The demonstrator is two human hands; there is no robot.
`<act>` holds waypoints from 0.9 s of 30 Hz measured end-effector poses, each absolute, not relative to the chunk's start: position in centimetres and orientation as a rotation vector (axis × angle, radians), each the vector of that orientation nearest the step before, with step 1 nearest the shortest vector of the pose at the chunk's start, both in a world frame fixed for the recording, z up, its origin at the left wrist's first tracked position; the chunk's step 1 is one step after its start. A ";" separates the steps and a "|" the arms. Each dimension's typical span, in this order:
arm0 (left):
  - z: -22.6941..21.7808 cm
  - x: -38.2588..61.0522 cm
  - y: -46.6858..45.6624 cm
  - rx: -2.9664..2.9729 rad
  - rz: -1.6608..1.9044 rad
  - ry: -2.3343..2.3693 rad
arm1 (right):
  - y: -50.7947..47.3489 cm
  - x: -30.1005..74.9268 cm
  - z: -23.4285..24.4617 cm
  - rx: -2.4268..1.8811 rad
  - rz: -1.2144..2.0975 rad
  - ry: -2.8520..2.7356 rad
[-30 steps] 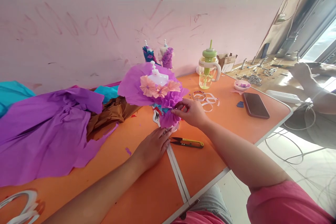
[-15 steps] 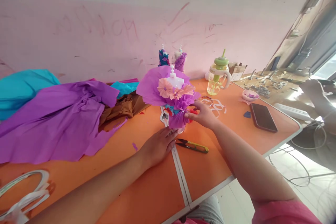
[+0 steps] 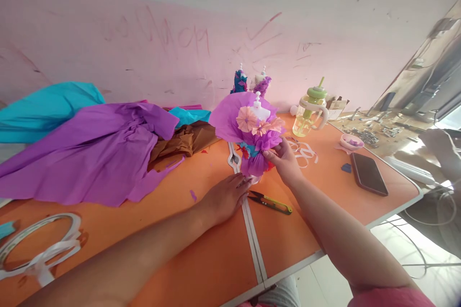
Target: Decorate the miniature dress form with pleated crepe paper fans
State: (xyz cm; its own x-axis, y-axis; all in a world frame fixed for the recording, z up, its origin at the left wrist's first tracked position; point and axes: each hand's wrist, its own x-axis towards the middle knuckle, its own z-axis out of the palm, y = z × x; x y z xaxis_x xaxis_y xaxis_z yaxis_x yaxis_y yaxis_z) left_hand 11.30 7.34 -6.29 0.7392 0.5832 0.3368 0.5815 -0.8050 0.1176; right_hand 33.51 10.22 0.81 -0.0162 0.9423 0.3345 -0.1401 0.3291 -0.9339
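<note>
A small white dress form [image 3: 260, 113] stands upright on the table, dressed in purple crepe paper [image 3: 230, 117] with peach paper flowers [image 3: 247, 119] across its chest. Blue and red paper shows at its waist. Low at its foot, my left hand [image 3: 227, 197] rests near the tabletop, its fingers closed against the base. My right hand [image 3: 288, 164] holds the gathered purple paper on the form's right side, thumb in front; the other fingers are partly hidden behind it. Thread snips [image 3: 271, 202] with a yellow-green handle lie just in front of the form.
Purple paper [image 3: 97, 153], turquoise paper and brown paper are heaped at left. A tape roll [image 3: 74, 223] lies front left. Two more dressed forms [image 3: 240, 80] stand behind. A bottle [image 3: 310, 112], ribbon [image 3: 306, 153], pink bowl [image 3: 351, 143] and phone [image 3: 369, 173] occupy the right. Another person's arm [image 3: 441, 153] is beyond.
The view has swung left, so everything sits farther right in the picture. Both hands stay at the dress form, with the right fingers slightly shifted on the purple paper.
</note>
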 end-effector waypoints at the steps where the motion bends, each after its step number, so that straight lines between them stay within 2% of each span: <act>1: -6.3 11.3 7.3 2.925 0.578 0.975 | 10.2 33.5 0.8 -0.840 1.042 -1.283; 15: -6.8 10.9 7.5 2.886 0.635 0.981 | 10.3 35.8 1.1 -0.963 1.025 -1.499; 23: -5.8 10.8 7.1 2.826 0.671 0.993 | 12.1 39.3 0.5 -1.509 0.546 -1.839; 27: -5.7 10.8 7.1 2.757 0.715 0.993 | 12.3 39.8 0.0 -1.658 0.492 -2.007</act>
State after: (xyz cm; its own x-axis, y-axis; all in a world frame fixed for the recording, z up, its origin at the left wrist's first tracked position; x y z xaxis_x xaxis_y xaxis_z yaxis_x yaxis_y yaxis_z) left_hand 10.79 7.06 -5.67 0.6721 0.6293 0.3902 0.5698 -0.7761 0.2701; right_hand 39.83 12.31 -0.01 -0.1447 0.9796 0.1395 0.8040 0.1986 -0.5604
